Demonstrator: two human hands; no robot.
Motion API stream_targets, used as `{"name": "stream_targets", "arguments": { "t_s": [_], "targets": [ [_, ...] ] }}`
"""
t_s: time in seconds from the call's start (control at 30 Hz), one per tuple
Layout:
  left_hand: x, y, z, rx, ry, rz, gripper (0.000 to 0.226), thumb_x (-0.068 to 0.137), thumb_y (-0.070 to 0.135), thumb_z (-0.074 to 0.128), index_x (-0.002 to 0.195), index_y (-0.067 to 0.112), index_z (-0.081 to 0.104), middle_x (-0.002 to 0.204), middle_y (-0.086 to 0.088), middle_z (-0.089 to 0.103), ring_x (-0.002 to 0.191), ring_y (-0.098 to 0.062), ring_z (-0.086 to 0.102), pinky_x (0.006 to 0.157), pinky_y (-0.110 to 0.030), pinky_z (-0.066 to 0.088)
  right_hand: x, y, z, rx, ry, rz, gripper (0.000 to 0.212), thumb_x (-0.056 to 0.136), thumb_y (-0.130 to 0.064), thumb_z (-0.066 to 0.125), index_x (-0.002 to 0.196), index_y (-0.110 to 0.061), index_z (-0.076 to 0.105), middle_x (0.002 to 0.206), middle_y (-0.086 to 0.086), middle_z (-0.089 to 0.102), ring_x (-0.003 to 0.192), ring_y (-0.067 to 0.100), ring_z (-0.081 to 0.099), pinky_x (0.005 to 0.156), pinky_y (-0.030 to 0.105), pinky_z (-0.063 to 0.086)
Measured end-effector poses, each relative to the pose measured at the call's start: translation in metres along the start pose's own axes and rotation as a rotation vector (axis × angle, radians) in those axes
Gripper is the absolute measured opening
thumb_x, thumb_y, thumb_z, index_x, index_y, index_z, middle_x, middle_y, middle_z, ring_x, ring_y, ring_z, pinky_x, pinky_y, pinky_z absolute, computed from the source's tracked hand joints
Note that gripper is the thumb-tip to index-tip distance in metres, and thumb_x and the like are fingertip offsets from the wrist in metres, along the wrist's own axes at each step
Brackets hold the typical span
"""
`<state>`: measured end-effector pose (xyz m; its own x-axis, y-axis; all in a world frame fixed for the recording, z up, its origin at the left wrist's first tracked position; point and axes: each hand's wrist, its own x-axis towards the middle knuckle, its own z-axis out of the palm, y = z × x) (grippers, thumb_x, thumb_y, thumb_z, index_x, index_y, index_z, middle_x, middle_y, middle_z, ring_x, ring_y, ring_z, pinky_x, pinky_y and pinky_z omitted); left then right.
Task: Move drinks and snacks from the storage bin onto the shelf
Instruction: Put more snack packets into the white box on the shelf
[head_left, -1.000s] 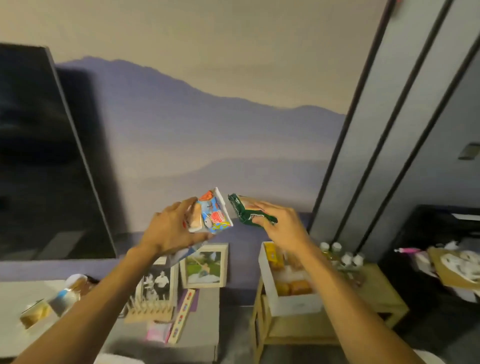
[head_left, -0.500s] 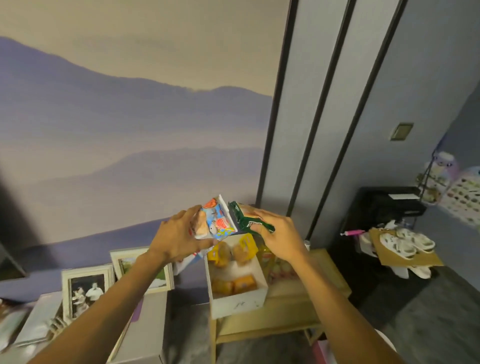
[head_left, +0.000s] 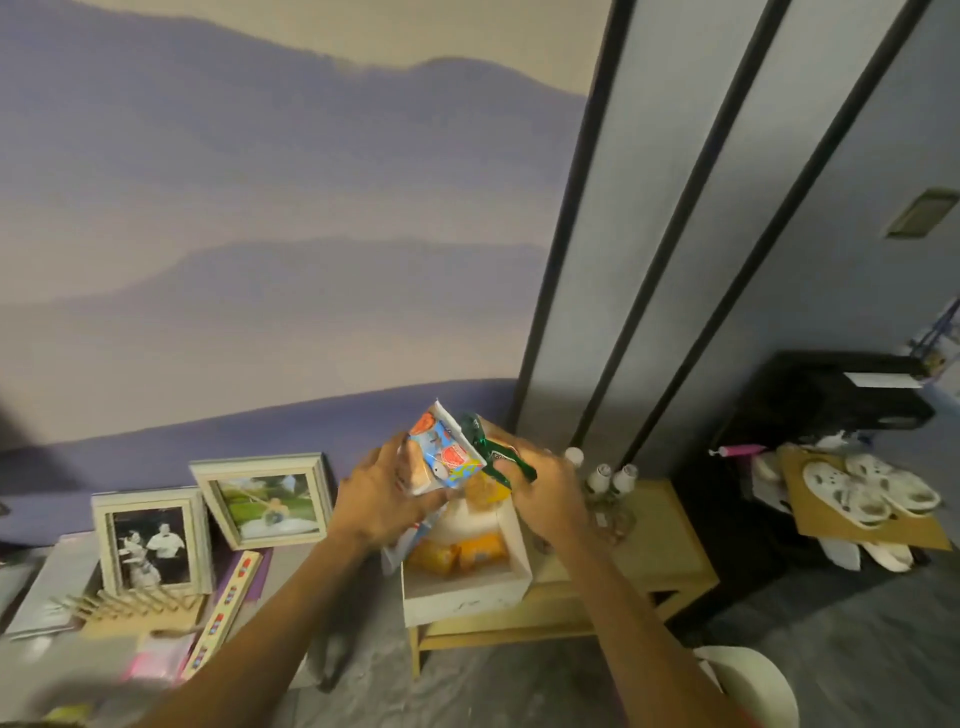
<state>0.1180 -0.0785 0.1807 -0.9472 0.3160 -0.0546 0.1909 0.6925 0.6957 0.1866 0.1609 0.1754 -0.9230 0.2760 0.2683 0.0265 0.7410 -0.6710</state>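
From the head camera, the left hand (head_left: 384, 501) grips a blue snack packet (head_left: 447, 460), with the fingers curled round its lower part. The right hand (head_left: 548, 491) pinches a green packet (head_left: 488, 449) by its lower end. The two packets touch each other at their upper edges, between the hands. Both hands are raised directly above the white storage bin (head_left: 462, 595).

I judge that both packets are light, thin and soft. The foil is probably a little slippery, and what is inside may crush under a hard squeeze. It seems better to hold them by the flat sealed edge or across the middle with gentle pressure (as both hands do more or less now).

Below the hands, the bin holds more orange packets (head_left: 457, 553). These look equally light and could be lifted with a pinch at one corner. The bin stands on a low wooden counter (head_left: 665, 540). Just to the right of the right hand stand some small white-capped bottles (head_left: 605, 475). They seem stiffer and heavier than the packets, so I would take them round the body.

I cannot tell from this picture which surface is the shelf.
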Motion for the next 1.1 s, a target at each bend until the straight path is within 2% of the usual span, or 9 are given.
{"name": "stream_targets", "arguments": {
  "t_s": [0.07,0.17,0.43,0.6,0.7,0.77,0.87,0.97,1.1],
  "targets": [
    [0.015,-0.007,0.019,-0.079,-0.026,-0.024,0.099,0.060,0.091,0.072,0.143,0.048,0.037,0.137,0.009,0.060,0.113,-0.017,0.065,0.094,-0.043,0.060,0.004,0.013,0.014,0.014,0.016,0.025,0.023,0.105,-0.023,0.067,0.124,-0.018,0.079,0.102,-0.011,0.076,0.089,-0.012,0.064,0.075,-0.003,0.039],
    [0.035,-0.024,0.052,-0.190,-0.106,-0.071,0.094,0.069,0.067,0.086,0.145,0.039,0.039,0.121,0.020,0.059,0.094,-0.001,0.064,0.079,-0.022,0.057,0.002,0.042,0.038,0.028,0.001,0.081,0.019,0.104,-0.020,0.069,0.118,-0.013,0.080,0.097,0.006,0.080,0.081,-0.031,0.052,0.069,-0.004,0.036],
    [0.059,-0.078,0.130,-0.265,-0.276,-0.186,0.109,0.069,0.061,0.090,0.156,0.045,0.026,0.134,0.017,0.062,0.108,-0.008,0.070,0.090,-0.027,0.061,-0.027,0.138,0.115,0.151,-0.149,0.212,0.028,0.107,-0.040,0.061,0.135,-0.043,0.064,0.122,-0.013,0.074,0.109,-0.006,0.067,0.086,0.005,0.045],
    [0.076,-0.110,0.152,-0.210,-0.126,-0.216,0.106,0.067,0.071,0.086,0.154,0.041,0.033,0.144,0.009,0.056,0.120,-0.012,0.064,0.100,-0.038,0.058,-0.027,0.162,0.159,0.093,-0.080,0.136,0.053,0.109,-0.046,0.056,0.153,-0.018,0.057,0.152,0.000,0.060,0.141,0.020,0.056,0.115,0.034,0.047],
    [0.076,-0.106,0.165,-0.143,0.018,-0.257,0.102,0.071,0.080,0.074,0.152,0.034,0.035,0.143,0.003,0.055,0.118,-0.020,0.064,0.095,-0.045,0.059,-0.031,0.155,0.181,0.047,0.009,0.151,0.058,0.106,-0.034,0.062,0.156,-0.006,0.052,0.159,0.014,0.053,0.149,0.032,0.049,0.124,0.025,0.033],
    [0.072,-0.100,0.177,-0.156,0.116,-0.314,0.093,0.075,0.073,0.077,0.146,0.027,0.039,0.139,-0.002,0.056,0.116,-0.027,0.066,0.090,-0.045,0.059,-0.033,0.143,0.191,0.029,0.052,0.175,0.062,0.104,-0.032,0.064,0.157,-0.003,0.050,0.160,0.017,0.051,0.150,0.035,0.046,0.124,0.021,0.030],
    [0.064,-0.097,0.197,-0.211,0.157,-0.433,0.087,0.080,0.063,0.079,0.146,0.021,0.040,0.139,-0.008,0.058,0.119,-0.033,0.065,0.090,-0.048,0.057,-0.042,0.138,0.203,-0.009,0.082,0.209,0.062,0.105,-0.035,0.062,0.158,-0.005,0.049,0.160,0.018,0.052,0.148,0.037,0.050,0.118,0.044,0.047],
    [0.057,-0.104,0.210,-0.276,0.134,-0.540,0.086,0.077,0.073,0.076,0.146,0.037,0.039,0.132,-0.005,0.067,0.114,-0.034,0.069,0.092,-0.048,0.058,-0.049,0.144,0.213,-0.086,0.009,0.178,0.066,0.104,-0.039,0.063,0.161,-0.012,0.044,0.162,0.015,0.050,0.148,0.038,0.049,0.106,0.053,0.057],
    [0.061,-0.113,0.219,-0.326,0.186,-0.525,0.092,0.070,0.084,0.069,0.147,0.046,0.036,0.135,0.005,0.065,0.115,-0.027,0.070,0.093,-0.053,0.060,-0.044,0.149,0.215,-0.182,-0.030,0.127,0.072,0.098,-0.039,0.074,0.159,-0.012,0.048,0.158,0.015,0.054,0.147,0.039,0.051,0.108,0.051,0.055]
  ]
}}
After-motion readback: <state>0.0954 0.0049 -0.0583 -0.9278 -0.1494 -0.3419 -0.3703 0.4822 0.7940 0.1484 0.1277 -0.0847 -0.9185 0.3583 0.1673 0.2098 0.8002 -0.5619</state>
